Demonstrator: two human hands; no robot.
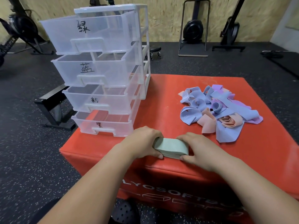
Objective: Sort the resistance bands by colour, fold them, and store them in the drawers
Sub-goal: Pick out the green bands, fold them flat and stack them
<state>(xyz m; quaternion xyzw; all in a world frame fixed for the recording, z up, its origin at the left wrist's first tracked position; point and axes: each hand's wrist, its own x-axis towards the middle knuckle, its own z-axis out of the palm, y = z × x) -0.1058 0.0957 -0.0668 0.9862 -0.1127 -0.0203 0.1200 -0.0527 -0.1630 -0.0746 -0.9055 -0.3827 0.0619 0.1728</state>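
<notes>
A stack of folded pale green bands lies near the front edge of the red soft box. My left hand grips its left end and my right hand grips its right end, thumbs on the near side. A loose pile of blue, purple and pink bands lies on the box's right half. A clear plastic drawer unit stands on the box's left corner with all drawers pulled out, each marked with a handwritten character; nothing shows inside them.
The red box sits on a black speckled rubber floor. A black metal bench frame is left of the drawers. Gym machines stand against the wooden back wall, with a small rolling stool behind the drawer unit.
</notes>
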